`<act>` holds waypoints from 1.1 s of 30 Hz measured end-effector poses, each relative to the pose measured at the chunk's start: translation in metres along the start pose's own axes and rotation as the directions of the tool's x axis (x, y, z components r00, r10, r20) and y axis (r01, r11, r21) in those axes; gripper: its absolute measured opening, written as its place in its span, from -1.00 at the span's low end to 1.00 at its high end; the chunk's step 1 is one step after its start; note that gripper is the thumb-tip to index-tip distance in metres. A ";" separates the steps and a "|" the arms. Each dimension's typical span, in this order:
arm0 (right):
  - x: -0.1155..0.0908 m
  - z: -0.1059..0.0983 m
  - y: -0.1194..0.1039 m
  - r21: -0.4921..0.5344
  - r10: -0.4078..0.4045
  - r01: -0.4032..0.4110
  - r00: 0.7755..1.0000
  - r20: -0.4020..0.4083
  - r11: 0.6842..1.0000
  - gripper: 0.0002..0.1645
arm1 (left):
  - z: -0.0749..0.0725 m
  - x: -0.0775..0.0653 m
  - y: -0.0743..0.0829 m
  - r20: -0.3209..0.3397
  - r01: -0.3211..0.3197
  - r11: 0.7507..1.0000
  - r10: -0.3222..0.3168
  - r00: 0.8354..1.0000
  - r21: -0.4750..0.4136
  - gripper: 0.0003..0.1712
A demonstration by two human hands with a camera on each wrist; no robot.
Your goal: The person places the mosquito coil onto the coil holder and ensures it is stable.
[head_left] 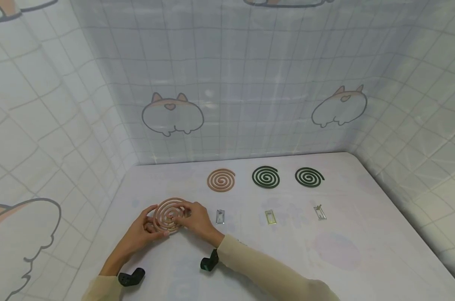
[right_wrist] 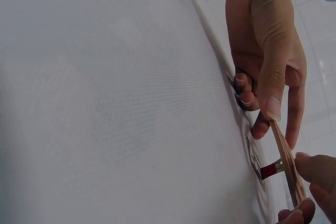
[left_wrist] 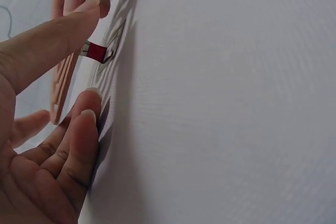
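Head view: the left hand [head_left: 146,230] grips the edge of the brown mosquito coil [head_left: 165,212]; the right hand [head_left: 198,220] grasps it nearer the centre. Both grips hold the coil just above the desk [head_left: 310,259], over a red-banded metal stand [right_wrist: 269,171].

Head camera faces forward and down; wrist views (low, close) share the held coil [right_wrist: 288,163].

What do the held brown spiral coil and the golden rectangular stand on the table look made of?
Held brown spiral coil: possibly pressed powder, matte, since its surface shows no gloss. Golden rectangular stand: probably thin metal, apparently shiny, judging by its narrow, bright edges.
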State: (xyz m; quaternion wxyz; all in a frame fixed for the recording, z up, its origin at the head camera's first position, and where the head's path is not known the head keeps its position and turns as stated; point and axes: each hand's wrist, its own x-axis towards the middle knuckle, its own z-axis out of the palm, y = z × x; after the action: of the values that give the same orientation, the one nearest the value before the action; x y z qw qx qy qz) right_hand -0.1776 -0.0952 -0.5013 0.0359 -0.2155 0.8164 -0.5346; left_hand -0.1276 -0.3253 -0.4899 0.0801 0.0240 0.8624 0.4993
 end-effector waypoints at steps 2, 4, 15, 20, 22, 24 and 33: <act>-0.001 -0.001 -0.001 0.007 0.005 -0.005 1.000 0.008 1.000 -0.48 | -0.001 -0.001 0.001 0.004 0.009 1.000 -0.009 1.000 0.000 0.28; -0.002 -0.003 -0.002 0.011 0.009 -0.009 1.000 0.016 1.000 -0.47 | -0.002 -0.003 0.002 0.011 0.019 1.000 -0.019 1.000 0.000 0.28; -0.006 -0.013 -0.005 -0.023 0.022 -0.021 0.999 0.037 1.000 -0.42 | -0.005 -0.009 0.005 0.029 0.048 0.999 -0.047 0.998 -0.017 0.27; -0.005 -0.014 -0.002 -0.027 0.049 -0.048 0.998 0.041 0.998 -0.43 | -0.006 -0.010 0.003 0.041 0.049 0.999 -0.048 0.998 -0.024 0.26; -0.004 -0.015 0.000 -0.032 0.054 -0.053 0.998 0.037 0.998 -0.44 | -0.007 -0.010 0.003 0.043 0.050 0.998 -0.048 0.998 -0.028 0.25; -0.004 -0.015 0.001 -0.037 0.056 -0.055 0.998 0.031 0.998 -0.45 | -0.007 -0.011 0.003 0.045 0.051 0.998 -0.049 0.998 -0.032 0.24; -0.004 -0.018 0.004 -0.034 0.053 -0.052 0.998 0.029 0.998 -0.47 | -0.008 -0.013 0.000 0.039 0.055 0.997 -0.052 0.998 -0.054 0.19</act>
State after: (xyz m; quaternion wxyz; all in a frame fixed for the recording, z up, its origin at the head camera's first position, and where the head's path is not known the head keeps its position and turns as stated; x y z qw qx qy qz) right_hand -0.1802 -0.0763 -0.4979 0.0582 -0.2026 0.8299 -0.5165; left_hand -0.1162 -0.3332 -0.4845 0.1102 0.0081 0.8469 0.5202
